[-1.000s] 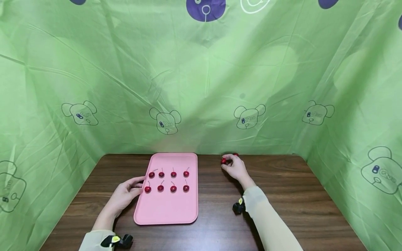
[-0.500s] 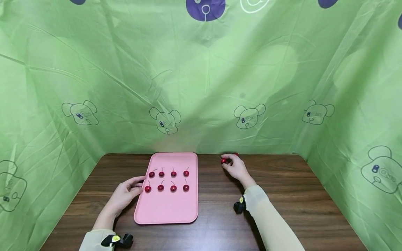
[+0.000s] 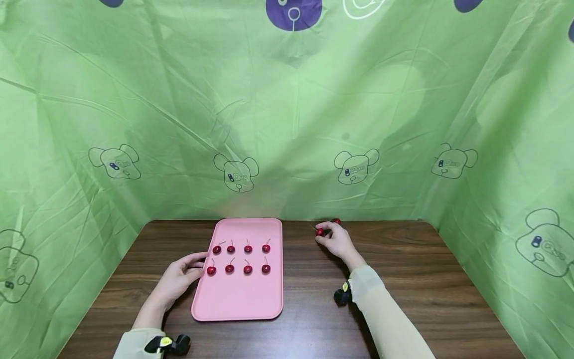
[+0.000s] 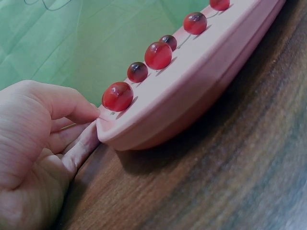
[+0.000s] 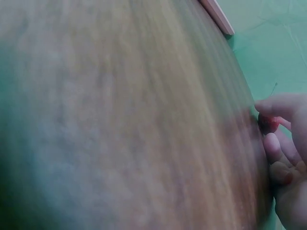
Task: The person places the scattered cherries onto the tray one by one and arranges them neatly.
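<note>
A pink tray (image 3: 237,301) lies on the table, bearing two rows of red cherries (image 3: 247,269) with thin stems. My left hand (image 3: 176,280) holds the tray's left rim; in the left wrist view its fingertips (image 4: 93,115) meet the edge from above and from the side. Toward the table's back edge, my right hand (image 3: 337,243) pinches a single cherry (image 3: 319,232) between thumb and fingers. The right wrist view shows that cherry (image 5: 267,123) partly covered by the fingers, its stem pointing up. Just behind the right hand sits another cherry (image 3: 337,221), partly hidden.
The dark wooden table (image 3: 309,319) reaches to a green cloth backdrop (image 3: 287,124) with printed bear faces, which also hangs at both sides. Bare tabletop lies between the tray and the right arm. A small black device (image 3: 343,294) sits on the right wrist.
The right hand stays by the back edge with the cherry, shifting only very slightly, and the cherry's stem now points more to the left. The left hand and the tray have not moved.
</note>
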`<act>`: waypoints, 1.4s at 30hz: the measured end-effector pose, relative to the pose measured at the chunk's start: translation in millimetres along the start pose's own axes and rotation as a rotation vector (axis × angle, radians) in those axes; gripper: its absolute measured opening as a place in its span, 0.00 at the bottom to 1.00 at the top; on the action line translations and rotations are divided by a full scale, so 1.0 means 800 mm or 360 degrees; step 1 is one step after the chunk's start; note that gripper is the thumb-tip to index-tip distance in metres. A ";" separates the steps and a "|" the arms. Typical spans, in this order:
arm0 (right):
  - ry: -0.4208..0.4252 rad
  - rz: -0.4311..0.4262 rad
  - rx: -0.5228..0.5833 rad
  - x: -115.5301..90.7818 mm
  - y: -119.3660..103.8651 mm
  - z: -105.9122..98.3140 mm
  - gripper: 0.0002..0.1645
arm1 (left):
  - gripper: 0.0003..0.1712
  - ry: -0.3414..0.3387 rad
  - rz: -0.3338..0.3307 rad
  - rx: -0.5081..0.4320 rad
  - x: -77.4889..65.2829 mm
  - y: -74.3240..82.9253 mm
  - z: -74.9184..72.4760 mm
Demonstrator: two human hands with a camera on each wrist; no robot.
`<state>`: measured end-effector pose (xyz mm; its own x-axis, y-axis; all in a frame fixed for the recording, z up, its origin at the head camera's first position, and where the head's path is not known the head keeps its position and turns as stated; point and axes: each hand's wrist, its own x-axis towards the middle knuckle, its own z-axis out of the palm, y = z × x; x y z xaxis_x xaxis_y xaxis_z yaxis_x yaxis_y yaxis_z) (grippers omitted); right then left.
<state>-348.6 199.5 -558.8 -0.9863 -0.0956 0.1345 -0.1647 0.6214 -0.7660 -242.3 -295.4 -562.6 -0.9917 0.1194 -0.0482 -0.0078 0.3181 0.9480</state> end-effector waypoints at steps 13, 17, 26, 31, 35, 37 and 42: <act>-0.0010 0.0042 0.0106 -0.006 0.002 -0.008 0.19 | 0.31 -0.0006 -0.0010 -0.0045 0.001 0.001 0.000; 0.0009 0.0044 0.0119 -0.007 0.003 -0.008 0.16 | 0.31 -0.0009 -0.0015 -0.0060 0.000 0.002 0.000; 0.0050 0.0036 0.0088 -0.005 0.004 -0.005 0.16 | 0.31 -0.0004 0.0010 -0.0072 -0.001 0.003 0.000; 0.0053 0.0004 0.0124 -0.003 0.005 -0.005 0.19 | 0.31 -0.0008 0.0009 -0.0060 -0.001 0.003 0.000; 0.0052 -0.0028 0.0107 -0.001 0.007 -0.005 0.18 | 0.31 -0.0009 0.0001 -0.0056 -0.002 0.003 0.000; 0.0048 -0.0042 0.0096 -0.001 0.006 -0.005 0.16 | 0.32 -0.0007 -0.0004 -0.0057 -0.002 0.004 0.000; 0.0045 -0.0071 0.0123 -0.003 -0.002 -0.005 0.13 | 0.31 0.0000 -0.0010 -0.0051 -0.003 0.004 0.000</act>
<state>-346.0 201.8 -555.6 -0.9775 -0.0993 0.1862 -0.2098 0.5550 -0.8050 -240.4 -294.9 -559.5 -0.9916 0.1177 -0.0543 -0.0182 0.2886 0.9573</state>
